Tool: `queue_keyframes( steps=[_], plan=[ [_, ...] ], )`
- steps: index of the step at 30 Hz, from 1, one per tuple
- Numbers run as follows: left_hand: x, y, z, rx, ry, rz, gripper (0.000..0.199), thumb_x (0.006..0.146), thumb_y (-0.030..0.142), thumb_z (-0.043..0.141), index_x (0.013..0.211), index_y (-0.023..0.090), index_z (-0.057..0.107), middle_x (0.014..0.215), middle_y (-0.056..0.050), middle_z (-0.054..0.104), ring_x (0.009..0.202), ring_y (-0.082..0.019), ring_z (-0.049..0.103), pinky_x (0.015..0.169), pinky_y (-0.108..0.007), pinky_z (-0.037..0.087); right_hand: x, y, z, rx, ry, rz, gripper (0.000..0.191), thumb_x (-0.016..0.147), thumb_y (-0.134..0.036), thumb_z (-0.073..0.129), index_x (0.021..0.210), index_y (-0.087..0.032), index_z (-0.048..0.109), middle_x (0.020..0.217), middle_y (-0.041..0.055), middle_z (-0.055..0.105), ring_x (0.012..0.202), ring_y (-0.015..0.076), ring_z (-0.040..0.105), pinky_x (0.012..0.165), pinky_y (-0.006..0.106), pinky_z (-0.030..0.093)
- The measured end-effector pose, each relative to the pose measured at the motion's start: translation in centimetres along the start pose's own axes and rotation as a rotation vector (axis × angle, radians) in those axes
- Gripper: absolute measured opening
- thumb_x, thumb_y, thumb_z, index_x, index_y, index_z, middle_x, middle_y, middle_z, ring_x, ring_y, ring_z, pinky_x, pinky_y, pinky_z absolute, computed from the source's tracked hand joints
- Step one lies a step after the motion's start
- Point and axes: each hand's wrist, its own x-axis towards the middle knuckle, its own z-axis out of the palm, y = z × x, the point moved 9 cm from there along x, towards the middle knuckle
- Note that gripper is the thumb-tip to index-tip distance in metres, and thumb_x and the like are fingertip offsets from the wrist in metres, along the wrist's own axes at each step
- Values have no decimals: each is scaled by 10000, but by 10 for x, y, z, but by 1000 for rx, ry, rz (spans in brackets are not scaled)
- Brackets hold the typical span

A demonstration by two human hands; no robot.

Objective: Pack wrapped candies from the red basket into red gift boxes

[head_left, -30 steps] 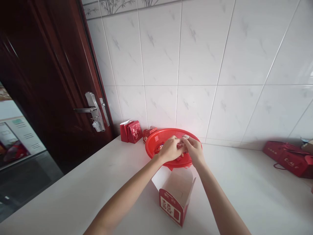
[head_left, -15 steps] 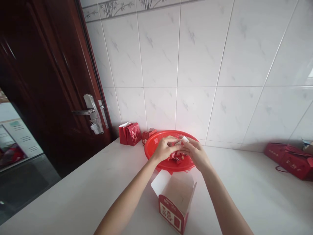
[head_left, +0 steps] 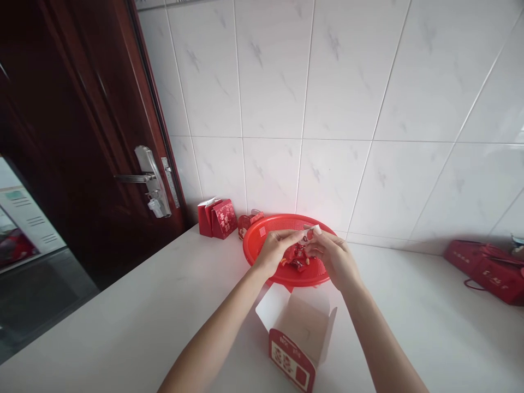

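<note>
A small white and red wrapped piece (head_left: 308,235) is pinched between my two hands over a red plastic basket (head_left: 251,248). My left hand (head_left: 275,251) grips its left side with thumb and fingers. My right hand (head_left: 333,254) holds the other end, the white tip showing at the fingertips. Below them, several red-wrapped candies (head_left: 298,262) lie in the basket. Nearer to me, between my forearms, an open red and white cardboard box (head_left: 292,357) stands with its flaps spread and its inside visible.
Small red boxes (head_left: 224,219) stand by the wall, left of the basket, with another red box (head_left: 245,224) beside them. Dark red packages (head_left: 485,270) lie at the right on the white table (head_left: 184,305). A brown door (head_left: 102,109) is at the left.
My hands have moved slightly apart, and more of the wrapped piece shows between them. The view has shifted a little.
</note>
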Motion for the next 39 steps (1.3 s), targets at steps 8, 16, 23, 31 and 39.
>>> queue_keyframes(
  steps=[8,16,23,31,39],
  plan=[
    [6,-20,-25,-280,164,-211,245,749,332,578,766,160,752,697,-45,660,548,-126,500,510,-271,401,3,11,-6,60,22,101,413,643,-551,856,768,-176,737,707,52,697,566,162,615,519,278,497],
    [2,5,-12,-273,63,-30,101,643,243,781,684,172,723,735,-12,704,736,-157,636,742,-285,528,-2,12,5,-29,-46,134,466,656,-600,828,807,-181,692,597,-8,624,452,124,543,450,255,387],
    [-3,21,-14,-16,102,180,256,716,326,802,937,197,784,954,-42,776,960,-237,705,931,-390,542,-5,15,13,-58,-120,172,395,675,-521,847,726,-187,644,678,8,654,514,119,561,477,252,402],
    [-12,37,-9,177,86,381,152,761,287,792,904,238,808,991,-43,776,1012,-235,694,964,-396,544,-2,19,8,31,-73,173,358,692,-498,847,762,-180,697,710,26,671,589,145,631,481,236,464],
    [-14,36,0,278,9,462,145,775,182,677,673,230,768,1002,-69,775,998,-231,702,891,-389,566,-1,22,10,161,-55,189,269,742,-426,839,776,-195,706,773,34,682,693,188,718,637,287,605]
  ],
)
